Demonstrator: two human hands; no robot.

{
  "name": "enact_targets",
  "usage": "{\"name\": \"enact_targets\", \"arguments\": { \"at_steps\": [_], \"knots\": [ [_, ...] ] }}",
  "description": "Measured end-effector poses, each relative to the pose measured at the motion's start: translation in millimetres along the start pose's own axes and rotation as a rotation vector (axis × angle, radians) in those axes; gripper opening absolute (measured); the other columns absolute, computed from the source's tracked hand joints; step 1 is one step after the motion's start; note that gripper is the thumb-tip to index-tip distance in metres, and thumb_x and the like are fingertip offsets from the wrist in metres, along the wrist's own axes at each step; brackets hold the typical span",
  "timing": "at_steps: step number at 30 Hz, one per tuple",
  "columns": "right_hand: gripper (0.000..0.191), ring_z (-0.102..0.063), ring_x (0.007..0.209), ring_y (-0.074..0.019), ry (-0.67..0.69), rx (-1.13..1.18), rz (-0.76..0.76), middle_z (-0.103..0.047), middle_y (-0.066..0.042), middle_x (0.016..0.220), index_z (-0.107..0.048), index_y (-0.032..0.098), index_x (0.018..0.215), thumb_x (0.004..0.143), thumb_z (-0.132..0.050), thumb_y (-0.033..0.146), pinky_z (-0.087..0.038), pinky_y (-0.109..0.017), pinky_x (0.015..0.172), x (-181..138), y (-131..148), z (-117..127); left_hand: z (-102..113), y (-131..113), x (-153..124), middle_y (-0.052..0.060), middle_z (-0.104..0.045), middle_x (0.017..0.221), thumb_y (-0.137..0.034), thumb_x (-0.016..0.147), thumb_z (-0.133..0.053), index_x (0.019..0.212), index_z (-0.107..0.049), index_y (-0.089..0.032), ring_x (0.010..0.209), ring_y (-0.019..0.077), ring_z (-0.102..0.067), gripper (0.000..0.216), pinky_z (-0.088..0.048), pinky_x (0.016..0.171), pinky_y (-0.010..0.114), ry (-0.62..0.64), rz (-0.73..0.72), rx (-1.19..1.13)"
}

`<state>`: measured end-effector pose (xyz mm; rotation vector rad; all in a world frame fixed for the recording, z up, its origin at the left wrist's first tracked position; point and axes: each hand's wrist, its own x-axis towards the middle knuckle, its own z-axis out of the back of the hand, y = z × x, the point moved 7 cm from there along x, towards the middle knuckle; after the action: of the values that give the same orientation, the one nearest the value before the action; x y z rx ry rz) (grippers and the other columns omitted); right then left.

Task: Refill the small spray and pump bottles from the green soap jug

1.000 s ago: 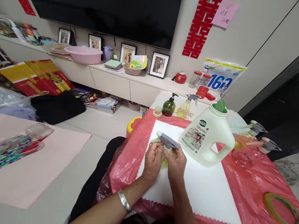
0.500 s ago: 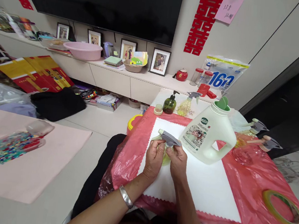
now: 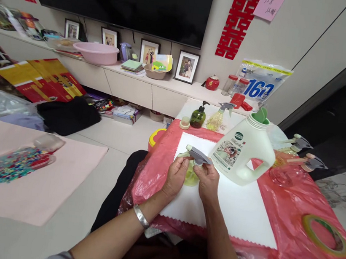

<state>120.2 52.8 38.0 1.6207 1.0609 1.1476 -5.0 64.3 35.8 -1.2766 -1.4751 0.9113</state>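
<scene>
A small spray bottle point(image 3: 191, 178) with a clear yellowish body and a grey trigger head point(image 3: 200, 155) is between my hands, over a white sheet point(image 3: 235, 210). My right hand point(image 3: 209, 182) grips it around the neck, just under the head. My left hand point(image 3: 176, 175) has its fingers closed at the trigger, below the pale nozzle; its fingertips are partly hidden. Just right of my hands stands a large pale green detergent jug point(image 3: 244, 156) with a green piece point(image 3: 260, 115) in its mouth.
Red plastic point(image 3: 150, 177) covers the table. At the back are a dark green pump bottle point(image 3: 198, 116), another spray bottle point(image 3: 215, 120) and a small cap point(image 3: 185, 123). Pink-toned spray bottle point(image 3: 283, 174) and tape roll point(image 3: 326, 235) lie right. Colourful bits point(image 3: 8, 171) cover a pink sheet left.
My left hand has shifted slightly left from the bottle's neck to the trigger, showing more of the yellowish body. My right hand keeps its grip. The camera view has shifted a little.
</scene>
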Motion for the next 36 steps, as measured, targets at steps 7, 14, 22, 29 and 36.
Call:
{"name": "enact_targets", "arguments": {
  "at_steps": [7,14,22,29,36],
  "knots": [
    [0.038,-0.062,0.106,-0.0224,-0.009,-0.049,-0.018,-0.068,-0.006,0.112,-0.068,0.021,0.106,0.073,-0.079,0.037,-0.046,-0.042,0.1,-0.2,6.6,4.7,28.8,8.1,-10.5,0.009,-0.07,0.117,-0.027,0.093,-0.051,0.108,-0.069,-0.019,0.116,0.0225,-0.062,0.025,-0.043,0.109,0.041,-0.033,-0.032,0.194],
    [0.034,-0.062,0.097,-0.0205,-0.145,-0.051,0.012,-0.07,-0.006,0.1,-0.068,0.019,0.098,0.074,-0.076,0.042,-0.047,-0.04,0.095,-0.1,23.7,20.5,38.4,17.8,-26.0,0.01,-0.068,0.118,-0.021,0.092,-0.052,0.114,-0.065,-0.02,0.114,0.0221,-0.062,0.026,-0.047,0.105,0.043,-0.048,-0.133,0.345],
    [0.032,-0.062,0.095,-0.0191,-0.204,0.028,0.048,-0.07,-0.004,0.1,-0.066,0.021,0.094,0.072,-0.077,0.041,-0.046,-0.038,0.096,0.5,58.6,40.7,28.0,8.3,-31.2,0.013,-0.064,0.126,-0.03,0.091,-0.058,0.121,-0.064,-0.018,0.113,0.0235,-0.064,0.033,-0.049,0.102,0.041,0.079,-0.078,0.225],
    [0.038,-0.064,0.098,-0.0214,-0.168,0.078,0.05,-0.07,-0.005,0.104,-0.066,0.024,0.101,0.072,-0.077,0.046,-0.049,-0.039,0.096,-10.7,78.7,35.4,-7.9,11.5,-46.0,0.014,-0.068,0.128,-0.057,0.087,-0.063,0.127,-0.061,-0.021,0.113,0.0294,-0.067,0.054,-0.055,0.095,0.046,0.197,0.386,-0.329],
    [0.042,-0.065,0.105,-0.0251,-0.048,-0.037,0.037,-0.069,-0.006,0.113,-0.067,0.023,0.117,0.084,-0.067,0.05,-0.052,-0.041,0.097,-37.8,86.5,26.9,-27.8,5.3,-64.2,0.013,-0.069,0.131,-0.047,0.086,-0.069,0.125,-0.067,-0.02,0.123,0.0337,-0.063,0.048,-0.055,0.101,0.049,0.251,0.618,-0.58]
  ]
}}
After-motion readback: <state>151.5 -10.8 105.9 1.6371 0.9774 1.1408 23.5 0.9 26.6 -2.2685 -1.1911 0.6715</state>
